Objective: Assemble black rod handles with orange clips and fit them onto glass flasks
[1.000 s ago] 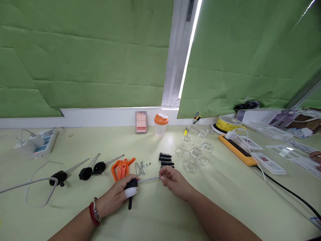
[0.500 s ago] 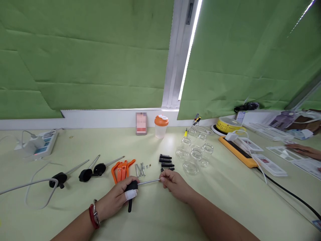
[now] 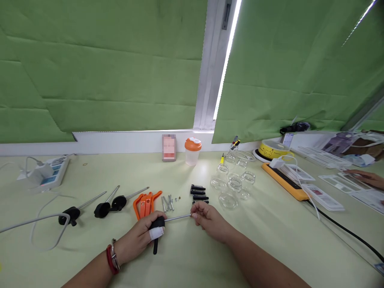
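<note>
Left hand and right hand close around black tool; orange parts lie near.

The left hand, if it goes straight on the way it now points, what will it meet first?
Beyond the black part and metal rod, the left hand would probably meet the right hand, at the rod's tip; depth is unclear.

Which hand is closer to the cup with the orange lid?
The right hand. It is in front of the cup, slightly right; the left hand is farther front-left.
</note>
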Demonstrator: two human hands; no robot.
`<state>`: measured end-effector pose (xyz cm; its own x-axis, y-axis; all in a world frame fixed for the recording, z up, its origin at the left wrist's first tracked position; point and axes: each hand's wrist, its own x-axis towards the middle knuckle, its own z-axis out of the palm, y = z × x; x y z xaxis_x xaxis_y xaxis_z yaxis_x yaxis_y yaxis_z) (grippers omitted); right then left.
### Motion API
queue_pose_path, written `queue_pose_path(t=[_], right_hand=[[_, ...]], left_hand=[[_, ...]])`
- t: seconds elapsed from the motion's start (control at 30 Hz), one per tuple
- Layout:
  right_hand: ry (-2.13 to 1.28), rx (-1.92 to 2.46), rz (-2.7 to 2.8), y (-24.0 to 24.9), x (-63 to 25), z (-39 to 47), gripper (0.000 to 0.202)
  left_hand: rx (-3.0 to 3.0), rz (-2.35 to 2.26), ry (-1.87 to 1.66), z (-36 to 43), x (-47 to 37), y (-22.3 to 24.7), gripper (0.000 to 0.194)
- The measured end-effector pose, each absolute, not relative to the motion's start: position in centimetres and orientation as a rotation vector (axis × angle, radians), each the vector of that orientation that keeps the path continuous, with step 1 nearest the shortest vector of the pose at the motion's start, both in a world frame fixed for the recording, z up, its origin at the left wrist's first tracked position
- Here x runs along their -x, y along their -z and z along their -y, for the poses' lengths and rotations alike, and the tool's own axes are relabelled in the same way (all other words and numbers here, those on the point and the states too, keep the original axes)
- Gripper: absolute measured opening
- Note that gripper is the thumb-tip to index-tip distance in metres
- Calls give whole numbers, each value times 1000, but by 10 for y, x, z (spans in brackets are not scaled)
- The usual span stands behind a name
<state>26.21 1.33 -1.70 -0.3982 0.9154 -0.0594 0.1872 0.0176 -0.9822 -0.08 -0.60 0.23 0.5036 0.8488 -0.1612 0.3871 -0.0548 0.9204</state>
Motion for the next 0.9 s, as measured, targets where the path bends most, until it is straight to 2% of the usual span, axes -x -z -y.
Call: queue_pose_path(t=[0.2,0.9], right_hand=[[-1406,1107,1692,22,-264,-14,16],[-1355,1260,1740,18,-261,-13,29]], left_hand=[[-1658,-1054,-546,5,1,-1,28],[-1651,-1056,-544,5,0,-1,27]])
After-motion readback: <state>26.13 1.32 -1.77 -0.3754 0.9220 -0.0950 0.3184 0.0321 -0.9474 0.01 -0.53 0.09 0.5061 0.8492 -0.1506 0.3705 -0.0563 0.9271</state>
